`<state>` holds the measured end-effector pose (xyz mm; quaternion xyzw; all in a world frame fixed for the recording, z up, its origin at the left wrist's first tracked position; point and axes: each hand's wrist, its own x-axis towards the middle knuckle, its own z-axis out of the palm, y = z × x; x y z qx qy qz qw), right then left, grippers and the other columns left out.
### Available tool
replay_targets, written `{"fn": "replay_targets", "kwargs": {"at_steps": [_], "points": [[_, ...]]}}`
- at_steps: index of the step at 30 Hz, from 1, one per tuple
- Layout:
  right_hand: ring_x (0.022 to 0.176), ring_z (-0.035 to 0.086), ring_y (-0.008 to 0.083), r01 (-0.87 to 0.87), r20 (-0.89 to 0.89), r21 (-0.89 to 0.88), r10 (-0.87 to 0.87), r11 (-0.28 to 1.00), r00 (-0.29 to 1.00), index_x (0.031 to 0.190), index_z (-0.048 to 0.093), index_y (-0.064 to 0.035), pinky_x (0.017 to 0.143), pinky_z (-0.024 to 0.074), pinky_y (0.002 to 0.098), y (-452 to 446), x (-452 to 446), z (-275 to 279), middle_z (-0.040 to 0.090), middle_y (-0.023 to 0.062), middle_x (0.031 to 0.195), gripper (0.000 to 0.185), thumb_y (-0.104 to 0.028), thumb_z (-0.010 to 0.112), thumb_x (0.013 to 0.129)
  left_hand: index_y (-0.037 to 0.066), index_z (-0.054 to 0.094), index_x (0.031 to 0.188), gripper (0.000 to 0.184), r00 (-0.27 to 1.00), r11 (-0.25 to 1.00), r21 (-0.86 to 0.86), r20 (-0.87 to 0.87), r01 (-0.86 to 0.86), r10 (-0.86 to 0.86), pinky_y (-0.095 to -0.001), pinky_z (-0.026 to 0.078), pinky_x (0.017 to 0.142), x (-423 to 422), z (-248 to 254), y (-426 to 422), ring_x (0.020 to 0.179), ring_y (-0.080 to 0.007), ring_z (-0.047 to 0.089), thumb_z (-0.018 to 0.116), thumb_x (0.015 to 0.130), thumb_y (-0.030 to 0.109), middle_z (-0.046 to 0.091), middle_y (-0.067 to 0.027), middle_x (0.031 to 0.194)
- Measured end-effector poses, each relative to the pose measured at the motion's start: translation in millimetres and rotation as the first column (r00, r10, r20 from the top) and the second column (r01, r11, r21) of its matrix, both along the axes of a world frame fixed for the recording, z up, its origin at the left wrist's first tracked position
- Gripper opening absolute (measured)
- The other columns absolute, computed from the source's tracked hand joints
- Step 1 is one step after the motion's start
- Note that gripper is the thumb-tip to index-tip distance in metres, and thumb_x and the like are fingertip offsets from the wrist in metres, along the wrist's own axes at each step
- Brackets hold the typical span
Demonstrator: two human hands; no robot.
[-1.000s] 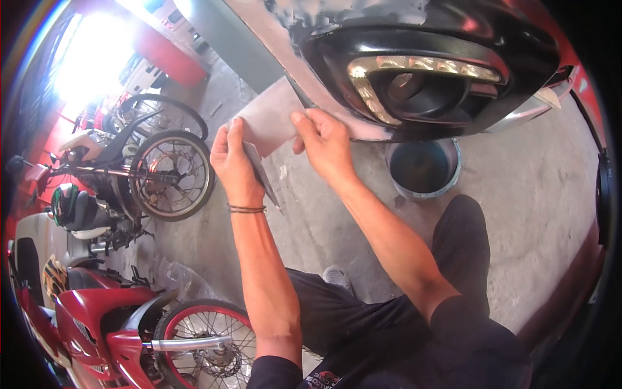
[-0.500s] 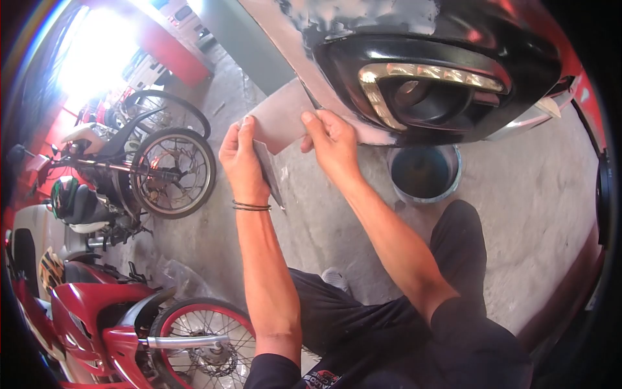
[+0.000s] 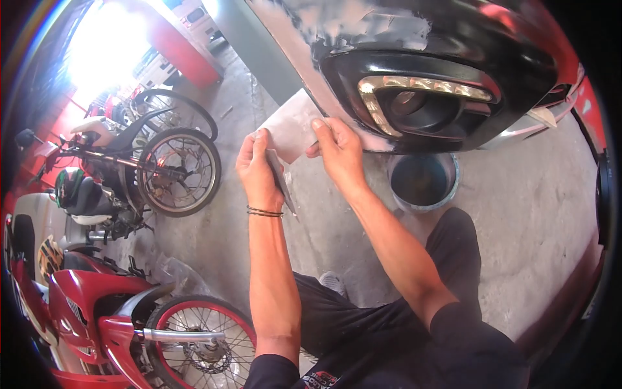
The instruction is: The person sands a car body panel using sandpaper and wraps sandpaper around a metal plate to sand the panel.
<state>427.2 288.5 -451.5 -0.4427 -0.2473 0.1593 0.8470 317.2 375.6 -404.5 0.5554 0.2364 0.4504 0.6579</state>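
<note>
Between my hands is a pale sheet of sandpaper [image 3: 289,126], held up before the car bumper [image 3: 453,52]. My left hand [image 3: 260,172] is closed, pinching its left edge under the thumb. A dark grey flat piece [image 3: 282,180] sticks out beside the left palm and hangs down toward the wrist; whether it is part of the same sheet I cannot tell. My right hand [image 3: 339,154] grips the sheet's right edge between thumb and fingers, close to the bumper's lower corner. Pale grey filler patches [image 3: 382,26] cover part of the black bumper, left of and above its LED lamp [image 3: 427,87].
A bucket of dark liquid [image 3: 422,181] stands on the concrete floor below the bumper. To the left are a dark motorcycle [image 3: 110,162] and a red motorcycle [image 3: 97,305]. A grey pillar [image 3: 256,48] rises behind the sheet.
Both hands and the sheet appear slightly farther right and lower, as the whole view has shifted a little. The grip on the sheet looks the same.
</note>
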Motion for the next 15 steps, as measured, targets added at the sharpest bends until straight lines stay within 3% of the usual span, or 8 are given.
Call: {"fn": "replay_targets", "kwargs": {"at_steps": [2, 4, 5, 7, 13, 15], "points": [[0.065, 0.068, 0.0129, -0.002, -0.002, 0.000, 0.002, 1.000, 1.000, 0.101, 0.066, 0.0038, 0.059, 0.0567, 0.0284, 1.9, 1.2, -7.7, 0.066, 0.0054, 0.079, 0.029, -0.025, 0.063, 0.106, 0.010, 0.070, 0.092, 0.019, 0.999, 1.000, 0.003, 0.049, 0.009, -0.009, -0.0220, 0.039, 0.053, 4.8, -8.5, 8.3, 0.060, -0.0023, 0.050, 0.066, 0.105, 0.023, 0.061, 0.0074, 0.074], [0.065, 0.069, 0.0134, -0.002, -0.015, 0.000, 0.002, 1.000, 1.000, 0.101, 0.066, 0.0043, 0.060, 0.0577, 0.0285, 1.9, 0.4, -8.7, 0.066, 0.0055, 0.080, 0.030, -0.025, 0.063, 0.106, 0.012, 0.070, 0.093, 0.019, 0.999, 0.999, 0.035, 0.036, 0.005, -0.006, -0.0237, 0.028, 0.040, 7.1, -7.7, 8.5, 0.038, -0.0065, 0.042, 0.067, 0.103, 0.027, 0.056, 0.0047, 0.060], [0.066, 0.069, 0.0135, 0.005, -0.014, 0.012, -0.005, 1.000, 1.000, 0.102, 0.066, 0.0042, 0.061, 0.0581, 0.0285, 4.6, 0.4, -8.2, 0.066, 0.0054, 0.080, 0.030, -0.025, 0.062, 0.107, 0.012, 0.070, 0.093, 0.019, 0.999, 0.999, 0.037, 0.033, 0.008, -0.009, -0.0237, 0.028, 0.040, 8.2, -6.2, 9.9, 0.038, -0.0065, 0.042, 0.067, 0.103, 0.027, 0.056, 0.0047, 0.060], [0.066, 0.069, 0.0136, 0.015, -0.014, 0.024, -0.014, 1.000, 1.000, 0.102, 0.066, 0.0042, 0.061, 0.0585, 0.0285, 6.4, -1.7, -6.2, 0.066, 0.0052, 0.079, 0.031, -0.026, 0.062, 0.107, 0.011, 0.069, 0.088, 0.019, 1.000, 1.000, 0.021, 0.019, -0.009, 0.009, -0.0227, 0.039, 0.053, 8.9, 0.1, 10.7, 0.061, -0.0020, 0.050, 0.066, 0.104, 0.021, 0.060, 0.0081, 0.074], [0.067, 0.070, 0.0134, 0.028, 0.014, 0.034, -0.028, 0.999, 1.000, 0.101, 0.067, 0.0031, 0.060, 0.0582, 0.0287, 11.2, -2.9, -11.5, 0.065, 0.0045, 0.079, 0.031, -0.027, 0.062, 0.107, 0.012, 0.068, 0.086, 0.021, 1.000, 1.000, 0.030, 0.006, -0.006, 0.005, -0.0227, 0.034, 0.045, 7.9, 5.3, 12.9, 0.051, -0.0024, 0.046, 0.068, 0.102, 0.025, 0.055, 0.0084, 0.065], [0.071, 0.069, 0.0136, -0.013, -0.007, 0.058, 0.013, 0.998, 1.000, 0.102, 0.066, 0.0006, 0.066, 0.0597, 0.0289, 13.1, 2.6, -16.1, 0.065, 0.0028, 0.086, 0.030, -0.029, 0.063, 0.107, 0.012, 0.068, 0.086, 0.021, 1.000, 0.999, 0.045, -0.010, 0.017, -0.016, -0.0228, 0.034, 0.045, 6.4, 7.0, 11.4, 0.050, -0.0025, 0.046, 0.068, 0.102, 0.025, 0.055, 0.0081, 0.066]]}}
